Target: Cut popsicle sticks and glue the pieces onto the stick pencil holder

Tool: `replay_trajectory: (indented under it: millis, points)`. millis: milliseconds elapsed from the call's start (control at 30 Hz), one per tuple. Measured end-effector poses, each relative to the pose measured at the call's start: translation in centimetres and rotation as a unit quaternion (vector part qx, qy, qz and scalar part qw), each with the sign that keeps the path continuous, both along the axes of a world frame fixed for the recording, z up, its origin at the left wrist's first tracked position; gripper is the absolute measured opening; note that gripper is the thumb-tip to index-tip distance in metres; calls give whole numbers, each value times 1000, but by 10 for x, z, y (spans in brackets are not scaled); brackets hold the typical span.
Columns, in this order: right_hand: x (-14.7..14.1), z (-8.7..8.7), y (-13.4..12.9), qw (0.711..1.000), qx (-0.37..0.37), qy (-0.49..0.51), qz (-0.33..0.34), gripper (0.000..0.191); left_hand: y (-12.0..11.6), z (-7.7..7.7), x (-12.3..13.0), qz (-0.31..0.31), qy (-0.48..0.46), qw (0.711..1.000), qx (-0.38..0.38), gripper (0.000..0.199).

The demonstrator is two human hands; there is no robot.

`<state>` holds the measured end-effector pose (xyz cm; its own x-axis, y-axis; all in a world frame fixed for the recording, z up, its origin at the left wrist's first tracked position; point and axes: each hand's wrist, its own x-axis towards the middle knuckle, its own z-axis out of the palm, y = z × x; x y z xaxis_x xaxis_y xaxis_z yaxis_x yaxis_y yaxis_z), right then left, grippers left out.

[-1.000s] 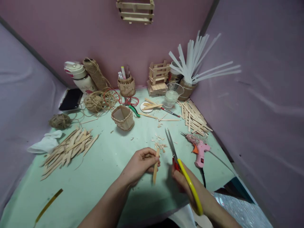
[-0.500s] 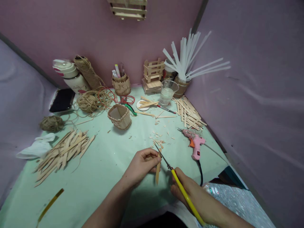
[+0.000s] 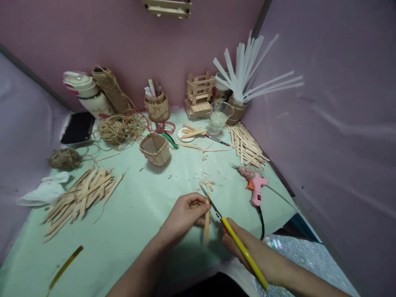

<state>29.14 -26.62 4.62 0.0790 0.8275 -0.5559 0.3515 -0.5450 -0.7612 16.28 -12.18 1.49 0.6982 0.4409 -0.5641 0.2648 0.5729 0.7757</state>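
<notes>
Between the thumb and fingers of my left hand (image 3: 192, 211) is a flat wooden stick (image 3: 207, 227), its long end pointing down toward me. My right hand (image 3: 239, 243) is closed on scissors with yellow handles (image 3: 244, 252). The scissor blades (image 3: 210, 200) lie close by the stick's upper end, near my left fingertips; whether they touch it I cannot tell. Small wood chips (image 3: 208, 185) are scattered on the table just beyond the blades. A small wooden basket (image 3: 155, 152) stands upright further back on the left.
A pink glue gun (image 3: 255, 185) lies right of my hands, its cord running toward me. Stick piles (image 3: 82, 196) lie left and back right. Behind are twine (image 3: 119, 130), a cup of liquid (image 3: 218, 121), green-handled pliers (image 3: 170, 140) and a white bottle (image 3: 93, 99).
The view has shifted slightly. The stick's lower end has swung a little to the right, and the scissors have moved slightly with my right hand; both holds are unchanged.
</notes>
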Motion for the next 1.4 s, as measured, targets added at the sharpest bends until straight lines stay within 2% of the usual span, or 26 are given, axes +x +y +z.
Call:
replay_trajectory:
  millis: [100, 433, 700, 967, 1133, 1400]
  points:
    - [-1, 2, 3, 999, -32, 28, 18, 48, -1, -2, 1, 3, 15, 1000, -7, 24]
    - [-1, -7, 6, 990, -84, 88, -72, 51, -4, -12, 2, 7, 23, 998, -57, 22]
    - [-4, -8, 0, 987, -123, 61, -88, 46, -8, -14, 6, 4, 41, 995, -92, 22]
    - [-2, -4, 0, 987, -131, 43, -89, 50, -10, -14, 8, 4, 40, 994, -98, 22]
    - [-2, -6, -3, 983, -145, 61, -95, 55, -11, -16, 7, -36, 36, 993, -104, 24]
    - [-6, -10, -6, 977, -146, 107, -114, 52, -14, -15, 9, -29, 50, 992, -113, 23]
